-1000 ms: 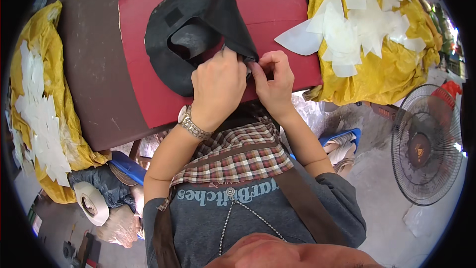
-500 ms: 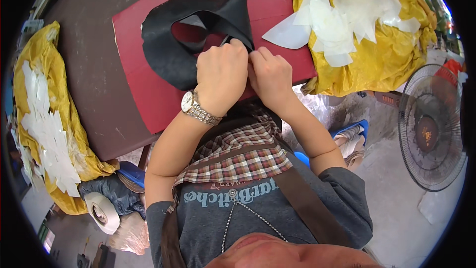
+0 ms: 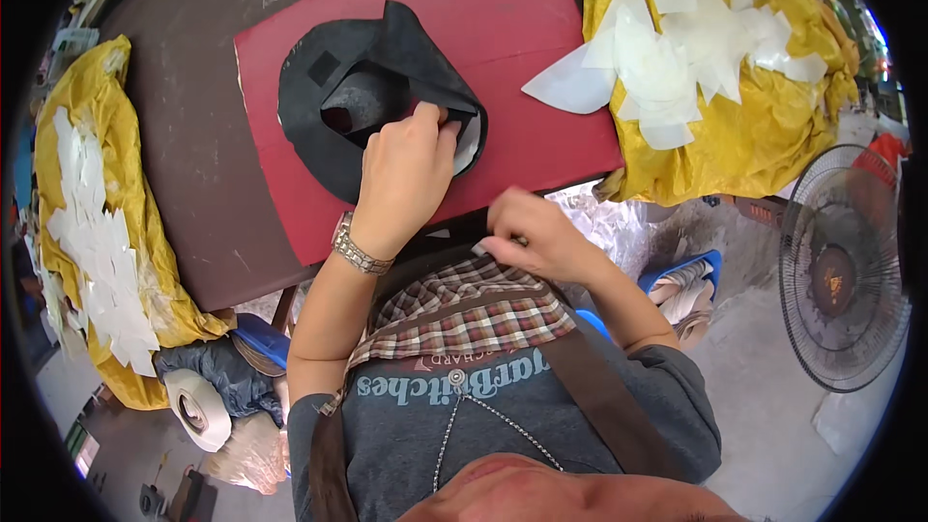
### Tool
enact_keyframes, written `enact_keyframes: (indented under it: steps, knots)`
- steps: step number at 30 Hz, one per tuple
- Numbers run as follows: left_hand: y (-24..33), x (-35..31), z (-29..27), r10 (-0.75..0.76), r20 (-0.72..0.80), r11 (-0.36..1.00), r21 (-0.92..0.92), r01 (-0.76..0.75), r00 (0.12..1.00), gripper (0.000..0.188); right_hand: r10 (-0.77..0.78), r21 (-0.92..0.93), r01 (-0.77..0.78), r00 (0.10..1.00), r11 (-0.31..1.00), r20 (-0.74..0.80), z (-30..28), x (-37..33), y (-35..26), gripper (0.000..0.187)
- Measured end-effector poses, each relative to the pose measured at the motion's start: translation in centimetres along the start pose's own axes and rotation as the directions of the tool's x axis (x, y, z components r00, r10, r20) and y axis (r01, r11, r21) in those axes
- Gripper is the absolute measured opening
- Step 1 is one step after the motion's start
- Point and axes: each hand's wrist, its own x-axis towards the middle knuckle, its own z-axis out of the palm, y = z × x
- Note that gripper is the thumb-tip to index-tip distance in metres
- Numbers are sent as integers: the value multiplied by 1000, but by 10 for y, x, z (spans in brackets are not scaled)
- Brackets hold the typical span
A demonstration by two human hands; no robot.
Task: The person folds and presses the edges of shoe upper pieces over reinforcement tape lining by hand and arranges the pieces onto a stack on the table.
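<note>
A black leather-like piece (image 3: 324, 140) with an opening in its middle lies curled on the red board (image 3: 541, 48). It looks like a shoe upper, though I cannot be sure. My left hand (image 3: 406, 159), with a watch at the wrist, is closed on its near right edge. Beside those fingers a white strip (image 3: 468, 147) shows inside the folded edge. My right hand (image 3: 536, 237) is apart from the black piece, over the checked apron (image 3: 464, 304). Its fingers are curled together, and whatever they may hold is too small to make out.
On the right, a yellow sheet (image 3: 638, 179) bears several white translucent cut pieces (image 3: 667, 68). Another yellow sheet (image 3: 145, 300) with white pieces is at the left. A round fan (image 3: 831, 271) stands at the right. Below the table's edge sits a blue bin (image 3: 713, 266).
My right hand has left the black piece and moved down toward the apron. My left hand has shifted slightly left and down. The black piece has turned, and its white inside strip now shows.
</note>
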Motion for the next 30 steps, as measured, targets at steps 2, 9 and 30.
enact_keyframes:
  steps: [2,9,30]
  knots:
    - [-8,-2,-1,22,-62,994,-103,-29,998,13,273,251,-189,892,949,-361,-10,24,-18,30]
    - [11,-11,-11,53,-278,995,94,-27,959,11,223,179,-153,847,972,-483,-23,102,2,19]
    - [-46,44,-65,-16,203,1000,8,14,979,19,-6,-54,1,995,999,-96,-110,159,50,29]
